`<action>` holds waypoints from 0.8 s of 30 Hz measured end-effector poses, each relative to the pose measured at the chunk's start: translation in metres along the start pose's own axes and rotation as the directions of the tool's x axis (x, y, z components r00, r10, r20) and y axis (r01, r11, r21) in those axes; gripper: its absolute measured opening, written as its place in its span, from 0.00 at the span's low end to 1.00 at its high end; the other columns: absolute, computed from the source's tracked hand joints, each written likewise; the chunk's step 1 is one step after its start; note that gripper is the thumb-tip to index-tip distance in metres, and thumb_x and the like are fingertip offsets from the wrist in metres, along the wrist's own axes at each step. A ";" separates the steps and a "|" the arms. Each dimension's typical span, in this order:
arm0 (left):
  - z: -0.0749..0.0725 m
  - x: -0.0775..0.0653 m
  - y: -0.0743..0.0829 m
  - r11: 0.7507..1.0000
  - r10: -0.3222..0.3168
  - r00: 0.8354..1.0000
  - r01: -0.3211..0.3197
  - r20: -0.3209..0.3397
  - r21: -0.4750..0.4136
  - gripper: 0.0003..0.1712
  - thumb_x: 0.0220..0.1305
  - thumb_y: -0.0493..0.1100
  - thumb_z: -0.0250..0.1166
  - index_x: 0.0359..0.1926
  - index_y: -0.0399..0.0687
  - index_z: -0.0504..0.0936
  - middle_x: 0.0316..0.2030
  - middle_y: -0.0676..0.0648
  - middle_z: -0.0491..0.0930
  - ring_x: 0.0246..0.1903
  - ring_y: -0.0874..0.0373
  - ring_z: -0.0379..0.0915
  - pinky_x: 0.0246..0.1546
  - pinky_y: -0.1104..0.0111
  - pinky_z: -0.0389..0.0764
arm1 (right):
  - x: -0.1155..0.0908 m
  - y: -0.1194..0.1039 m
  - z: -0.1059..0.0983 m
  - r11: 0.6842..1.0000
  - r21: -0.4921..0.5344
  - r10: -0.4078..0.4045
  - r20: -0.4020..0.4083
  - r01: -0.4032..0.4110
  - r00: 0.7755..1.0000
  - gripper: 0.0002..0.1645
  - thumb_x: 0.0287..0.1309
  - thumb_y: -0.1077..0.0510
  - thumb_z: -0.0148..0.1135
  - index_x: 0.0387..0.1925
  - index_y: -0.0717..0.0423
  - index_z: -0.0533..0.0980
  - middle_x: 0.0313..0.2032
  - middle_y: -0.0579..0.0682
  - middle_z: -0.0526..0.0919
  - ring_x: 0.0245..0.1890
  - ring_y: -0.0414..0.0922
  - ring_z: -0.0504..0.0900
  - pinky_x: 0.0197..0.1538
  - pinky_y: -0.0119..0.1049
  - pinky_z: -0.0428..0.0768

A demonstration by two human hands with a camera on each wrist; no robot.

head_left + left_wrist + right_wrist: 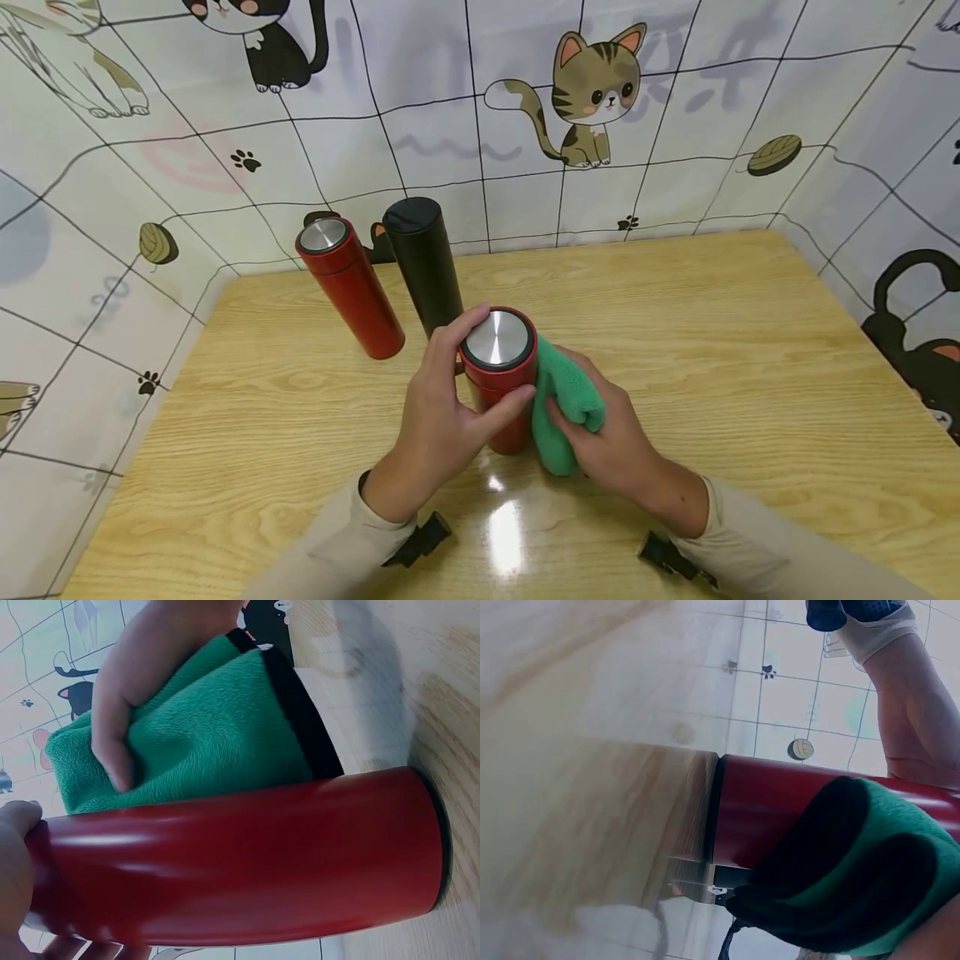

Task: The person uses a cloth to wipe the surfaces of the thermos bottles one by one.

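Observation:
A red thermos flask (512,429) with a steel-topped lid (497,339) stands on the wooden table in front of me. My left hand (442,417) grips it near the top, thumb on the near side and fingers round the far side. In my right hand (618,437) is a folded green cloth (566,387), held against the flask's right side. The left wrist view has the cloth (202,735) lying along the red body (247,859), my right thumb over it. Dark edging shows on the cloth (900,817) in the right wrist view.
Behind and to the left stand a second red flask (352,292) and a black flask (423,262), the black one partly hidden by my left hand. A cat-patterned sheet (420,150) hangs along the back and sides of the table (675,333).

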State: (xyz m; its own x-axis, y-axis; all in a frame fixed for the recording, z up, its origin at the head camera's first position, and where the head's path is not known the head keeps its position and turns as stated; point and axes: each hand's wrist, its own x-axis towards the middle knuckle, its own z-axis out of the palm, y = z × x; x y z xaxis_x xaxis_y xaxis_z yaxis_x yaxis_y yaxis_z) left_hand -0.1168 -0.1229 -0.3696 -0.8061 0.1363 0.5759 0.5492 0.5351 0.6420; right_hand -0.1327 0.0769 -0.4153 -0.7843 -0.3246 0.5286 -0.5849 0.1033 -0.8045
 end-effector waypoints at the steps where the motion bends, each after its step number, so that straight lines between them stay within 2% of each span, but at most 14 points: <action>1: 0.000 0.000 0.000 1.000 0.001 1.000 -0.001 -0.001 0.000 0.50 0.52 0.45 0.78 0.73 0.50 0.60 0.57 0.45 0.73 0.57 0.57 0.74 0.49 0.65 0.85 | 0.000 -0.001 0.000 1.000 0.016 0.004 0.002 -0.004 1.000 0.37 0.60 0.77 0.58 0.69 0.56 0.67 0.61 0.49 0.79 0.61 0.37 0.77 0.63 0.26 0.75; 5: 0.000 0.000 -0.001 1.000 0.012 1.000 -0.012 -0.002 -0.006 0.51 0.52 0.45 0.78 0.73 0.50 0.60 0.56 0.44 0.74 0.57 0.56 0.75 0.49 0.65 0.85 | 0.000 -0.005 -0.002 0.997 0.073 -0.036 -0.035 0.038 0.999 0.35 0.61 0.80 0.53 0.69 0.64 0.67 0.64 0.43 0.77 0.64 0.37 0.76 0.66 0.28 0.73; 8: 0.000 0.001 -0.001 1.000 0.019 1.000 -0.019 -0.004 -0.014 0.51 0.52 0.45 0.78 0.73 0.50 0.60 0.56 0.44 0.74 0.57 0.55 0.75 0.49 0.63 0.86 | 0.002 -0.006 -0.003 0.985 0.124 -0.114 -0.070 0.122 0.991 0.33 0.59 0.82 0.51 0.68 0.71 0.66 0.65 0.45 0.76 0.65 0.39 0.75 0.66 0.29 0.74; 11: 0.000 0.001 -0.001 1.000 0.018 1.000 -0.018 -0.003 -0.015 0.51 0.52 0.45 0.78 0.73 0.50 0.60 0.56 0.44 0.73 0.57 0.55 0.75 0.49 0.62 0.86 | 0.002 -0.008 -0.003 0.976 0.156 -0.145 -0.073 0.154 0.987 0.33 0.59 0.82 0.50 0.67 0.73 0.65 0.65 0.47 0.76 0.64 0.39 0.76 0.65 0.29 0.75; 13: -0.001 0.001 -0.002 1.000 0.014 1.000 -0.014 -0.002 -0.011 0.51 0.52 0.45 0.79 0.73 0.49 0.60 0.55 0.44 0.73 0.57 0.55 0.75 0.49 0.62 0.86 | 0.002 -0.009 -0.003 0.982 0.141 -0.117 -0.058 0.124 0.991 0.33 0.60 0.82 0.50 0.68 0.71 0.66 0.64 0.45 0.77 0.63 0.38 0.77 0.64 0.28 0.75; 19: -0.001 0.000 -0.002 1.000 0.008 1.000 -0.008 -0.001 -0.001 0.51 0.51 0.45 0.79 0.72 0.49 0.61 0.55 0.44 0.74 0.56 0.55 0.75 0.48 0.63 0.86 | 0.002 -0.008 -0.004 0.998 0.060 0.030 -0.001 -0.030 1.000 0.34 0.65 0.76 0.52 0.70 0.55 0.68 0.63 0.42 0.78 0.60 0.35 0.78 0.62 0.26 0.76; 24: -0.001 0.000 -0.002 1.000 0.000 1.000 0.000 0.004 0.002 0.51 0.51 0.45 0.79 0.72 0.50 0.61 0.55 0.44 0.74 0.56 0.56 0.75 0.47 0.63 0.86 | 0.003 -0.007 -0.004 0.997 0.059 0.054 0.011 -0.055 0.998 0.33 0.66 0.75 0.52 0.70 0.52 0.69 0.62 0.42 0.78 0.59 0.34 0.78 0.61 0.25 0.76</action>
State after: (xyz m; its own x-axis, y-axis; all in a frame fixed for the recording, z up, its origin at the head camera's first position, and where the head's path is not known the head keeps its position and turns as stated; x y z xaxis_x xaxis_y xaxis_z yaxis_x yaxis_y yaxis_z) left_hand -0.1178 -0.1247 -0.3704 -0.8071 0.1394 0.5738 0.5486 0.5364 0.6414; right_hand -0.1315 0.0789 -0.4074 -0.8126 -0.3291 0.4810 -0.5277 0.0650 -0.8470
